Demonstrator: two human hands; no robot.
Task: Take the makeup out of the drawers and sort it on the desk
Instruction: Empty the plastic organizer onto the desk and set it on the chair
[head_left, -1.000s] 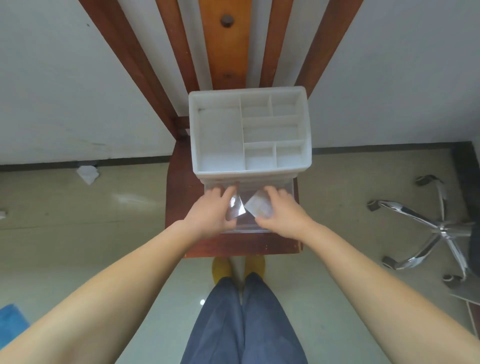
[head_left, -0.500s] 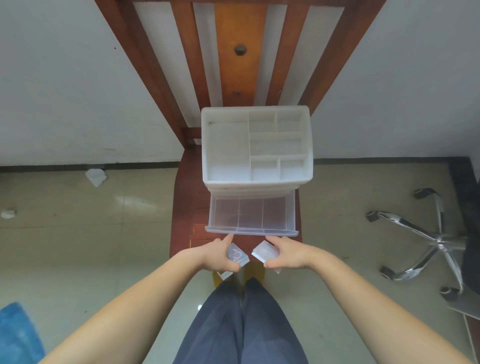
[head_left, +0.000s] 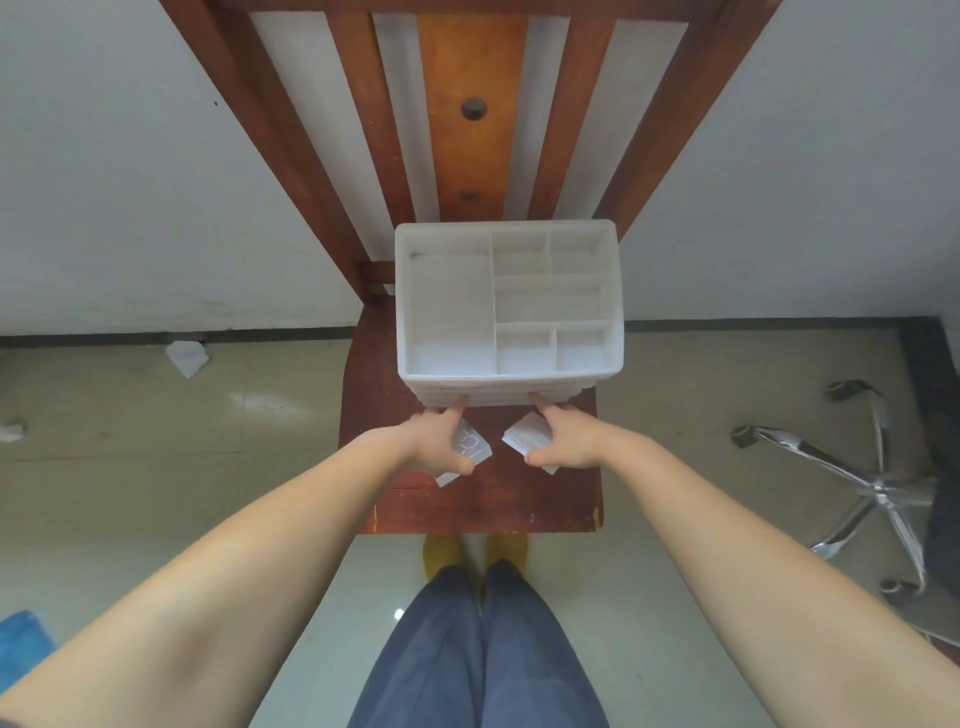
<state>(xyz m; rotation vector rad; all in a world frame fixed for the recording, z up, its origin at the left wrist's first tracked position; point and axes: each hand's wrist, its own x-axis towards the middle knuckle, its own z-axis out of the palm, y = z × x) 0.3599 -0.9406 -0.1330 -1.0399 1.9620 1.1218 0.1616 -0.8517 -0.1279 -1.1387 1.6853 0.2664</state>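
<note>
Since half a second ago the clear drawer has slid shut into the white plastic organizer on the wooden chair. Each extended forefinger presses its front, probably closing it, while the left hand and right hand each grip a flat, pale makeup packet.
</note>
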